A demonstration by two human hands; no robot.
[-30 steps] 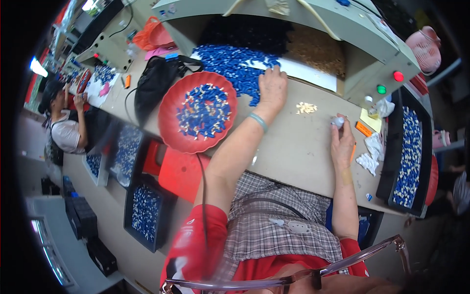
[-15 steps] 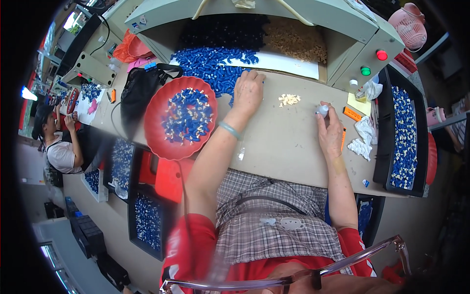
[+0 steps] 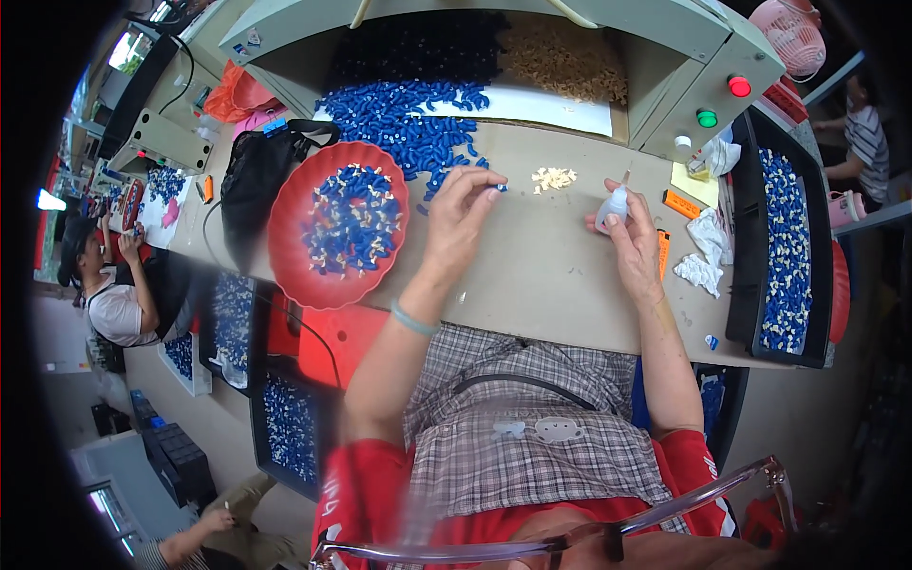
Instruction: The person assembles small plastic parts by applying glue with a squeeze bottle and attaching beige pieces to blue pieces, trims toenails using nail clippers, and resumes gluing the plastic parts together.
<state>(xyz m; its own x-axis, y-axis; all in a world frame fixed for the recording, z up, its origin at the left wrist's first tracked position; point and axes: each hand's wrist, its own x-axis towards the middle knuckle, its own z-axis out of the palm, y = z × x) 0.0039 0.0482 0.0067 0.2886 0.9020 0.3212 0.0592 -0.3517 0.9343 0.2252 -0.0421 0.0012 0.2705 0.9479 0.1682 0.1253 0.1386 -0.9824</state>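
My left hand (image 3: 456, 223) is closed, pinching a small blue plastic piece (image 3: 502, 187) between thumb and fingertips above the table. In my right hand (image 3: 631, 249) sits a small whitish squeeze bottle (image 3: 616, 202) with a thin needle-like tip pointing up. Between the hands lies a little heap of cream-coloured bits (image 3: 554, 179). Loose blue curved pieces (image 3: 408, 138) spread over the table beyond my left hand. To the left, a red scalloped bowl (image 3: 283, 255) holds blue pieces with cream bits on them.
A grey cabinet (image 3: 679, 95) with red and green lights stands at the back. A black tray (image 3: 738, 294) of blue and cream pieces is at right, beside crumpled tissue (image 3: 705, 252) and an orange box (image 3: 681, 203). A black bag (image 3: 249, 180) lies left. Other people are nearby.
My left hand has drawn back from the blue pile with a blue piece in its fingertips. The bottle in my right hand now stands tip up.
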